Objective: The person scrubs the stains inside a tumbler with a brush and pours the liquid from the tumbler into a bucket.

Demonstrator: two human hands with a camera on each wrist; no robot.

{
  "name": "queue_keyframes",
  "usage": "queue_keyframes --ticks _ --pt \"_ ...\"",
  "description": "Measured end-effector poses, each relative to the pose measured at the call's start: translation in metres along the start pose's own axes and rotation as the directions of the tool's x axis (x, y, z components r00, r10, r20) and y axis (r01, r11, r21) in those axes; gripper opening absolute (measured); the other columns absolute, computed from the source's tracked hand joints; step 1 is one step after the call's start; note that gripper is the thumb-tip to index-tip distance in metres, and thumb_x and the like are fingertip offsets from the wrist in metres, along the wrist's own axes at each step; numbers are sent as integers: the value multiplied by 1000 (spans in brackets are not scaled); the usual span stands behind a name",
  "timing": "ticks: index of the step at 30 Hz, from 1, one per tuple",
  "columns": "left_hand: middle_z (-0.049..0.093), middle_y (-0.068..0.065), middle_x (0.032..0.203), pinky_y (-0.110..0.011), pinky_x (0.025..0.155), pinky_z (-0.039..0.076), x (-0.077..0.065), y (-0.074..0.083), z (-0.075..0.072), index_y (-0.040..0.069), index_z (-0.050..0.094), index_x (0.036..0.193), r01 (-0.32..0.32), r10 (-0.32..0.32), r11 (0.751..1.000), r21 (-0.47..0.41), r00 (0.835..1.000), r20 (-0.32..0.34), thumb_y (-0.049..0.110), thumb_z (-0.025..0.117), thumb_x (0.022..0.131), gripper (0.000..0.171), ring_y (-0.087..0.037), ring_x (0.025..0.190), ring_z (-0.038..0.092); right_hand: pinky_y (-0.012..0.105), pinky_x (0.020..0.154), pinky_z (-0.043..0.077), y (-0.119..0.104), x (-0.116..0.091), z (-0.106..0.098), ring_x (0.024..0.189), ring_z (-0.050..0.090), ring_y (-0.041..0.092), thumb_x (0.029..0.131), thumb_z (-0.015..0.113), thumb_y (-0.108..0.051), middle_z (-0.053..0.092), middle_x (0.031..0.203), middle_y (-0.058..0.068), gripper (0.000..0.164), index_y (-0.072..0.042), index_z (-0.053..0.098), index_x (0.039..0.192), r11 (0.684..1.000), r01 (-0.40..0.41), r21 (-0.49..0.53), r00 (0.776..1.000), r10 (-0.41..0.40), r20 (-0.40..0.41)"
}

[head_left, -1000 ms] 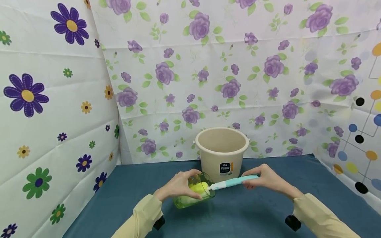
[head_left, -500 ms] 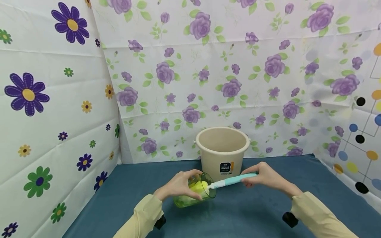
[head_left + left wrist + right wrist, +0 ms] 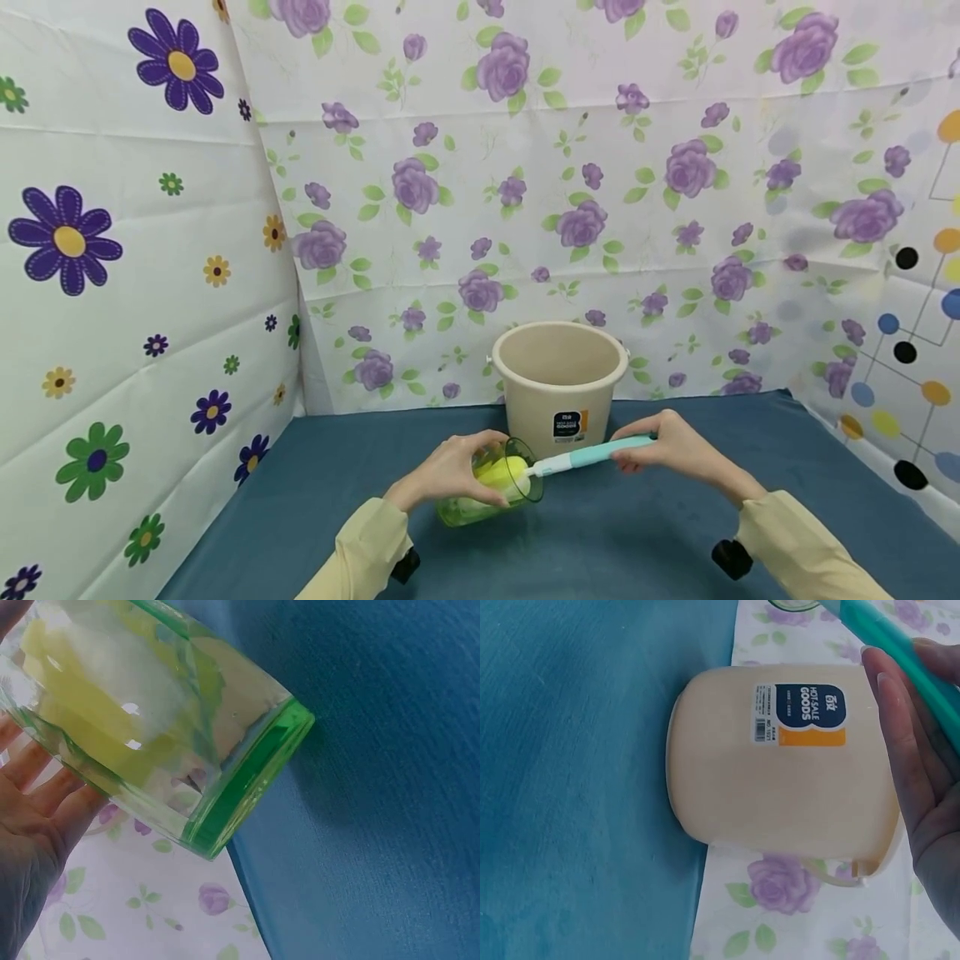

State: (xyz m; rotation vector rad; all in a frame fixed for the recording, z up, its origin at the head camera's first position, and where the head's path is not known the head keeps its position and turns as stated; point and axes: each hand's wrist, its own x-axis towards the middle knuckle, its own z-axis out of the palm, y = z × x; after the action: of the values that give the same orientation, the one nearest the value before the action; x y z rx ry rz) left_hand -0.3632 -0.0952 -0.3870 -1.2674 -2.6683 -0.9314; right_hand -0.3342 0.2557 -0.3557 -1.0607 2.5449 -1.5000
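Observation:
My left hand (image 3: 442, 473) grips a clear green glass (image 3: 459, 510), tipped on its side with its mouth toward the right. A sponge cup brush reaches into the mouth; its yellow and white sponge head (image 3: 508, 472) is inside the glass. In the left wrist view, the thick green base (image 3: 251, 776) of the glass shows above the tablecloth, and fingers (image 3: 45, 784) lie along its side. My right hand (image 3: 670, 447) pinches the teal and white brush handle (image 3: 592, 454) near its end. The right wrist view shows thumb and fingers (image 3: 907, 742) around that handle (image 3: 889, 637).
A beige bucket (image 3: 528, 412) with a label stands upright just behind the hands, near the back edge of the table. Dark blue cloth (image 3: 622, 542) covers the table. Flower-printed sheets (image 3: 450, 208) hang at the back and along the left side.
Both hands keep their grips, and the brush head stays inside the tilted glass. The right forearm has shifted very slightly left; otherwise hardly anything differs.

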Motion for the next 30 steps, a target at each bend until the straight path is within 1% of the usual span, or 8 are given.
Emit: queue_keyframes --ticks 7,10,14,17,20,24,30 --pt "54 8 114 -37 78 44 0 0 0 16 47 131 2 -2 1000 1 1000 -23 55 74 65 81 -15 101 51 38 56 51 -2 0 -4 63 63 25 82 68 -16 65 75 13 21 -2 68 98 1000 1 -26 1000 0 9" --pt "53 8 114 -38 78 44 -1 1 0 17 47 131 8 -8 1000 -3 999 -35 54 74 65 80 -15 101 51 38 55 51 -2 1 -4 61 63 24 82 68 -16 65 74 12 20 -3 68 97 999 18 -34 1000 -17 19" --pt "54 7 115 -38 78 44 -2 2 1 17 46 132 22 -23 1000 -10 999 -37 55 73 65 81 -14 101 51 38 55 51 -4 -1 -3 61 63 24 83 67 -13 66 73 8 18 -2 68 97 999 21 -26 999 -20 30" --pt "54 5 117 -38 77 44 -3 1 2 18 46 132 27 -28 999 -17 999 -41 55 73 65 81 -15 100 51 39 56 51 -11 -4 -2 62 63 26 83 66 -10 66 73 9 18 1 67 98 1000 7 -5 999 -7 34" --pt "54 5 117 -38 76 45 -4 0 3 19 46 132 32 -33 999 -23 998 -59 55 74 65 81 -15 100 52 39 57 51 -24 -6 -2 63 63 28 84 65 -8 65 75 14 19 4 66 99 1000 -6 24 1000 5 30" --pt "54 5 118 -40 77 45 -5 0 2 18 47 132 43 -45 999 -28 996 -74 54 74 65 81 -17 101 52 40 58 51 -35 -6 -5 64 63 29 83 65 -6 65 76 17 20 6 65 99 999 -22 41 1000 21 19" --pt "53 4 121 -41 79 44 -4 -3 3 17 47 132 49 -51 998 -32 996 -68 53 74 66 81 -18 103 51 39 57 51 -13 -4 -11 64 63 28 83 67 -13 66 76 12 23 3 66 100 1000 -24 2 1000 24 0"
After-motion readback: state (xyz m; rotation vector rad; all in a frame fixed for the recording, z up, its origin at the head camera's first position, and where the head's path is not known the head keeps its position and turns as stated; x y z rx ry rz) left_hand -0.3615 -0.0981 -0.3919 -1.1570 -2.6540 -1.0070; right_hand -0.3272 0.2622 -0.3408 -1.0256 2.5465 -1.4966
